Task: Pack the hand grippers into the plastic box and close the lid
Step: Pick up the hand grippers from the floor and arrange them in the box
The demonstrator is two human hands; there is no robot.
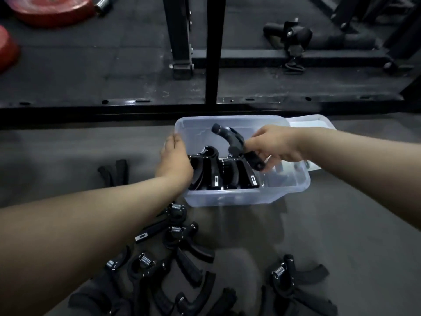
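A clear plastic box (293, 185) stands on the grey floor in the middle of the view. Black hand grippers (224, 176) stand packed in its left half. My right hand (272, 144) holds one more black hand gripper (234, 140) over the box, above the packed ones. My left hand (175, 160) rests on the box's left wall and against the leftmost packed gripper; its fingers are hidden. The clear lid (319, 124) lies behind the box's far right corner.
Several loose hand grippers (182, 252) lie scattered on the floor in front of the box, one more (115, 171) to its left. A black steel rack frame (211, 53) runs across behind the box. Red weight plates (52, 8) lie at the far left.
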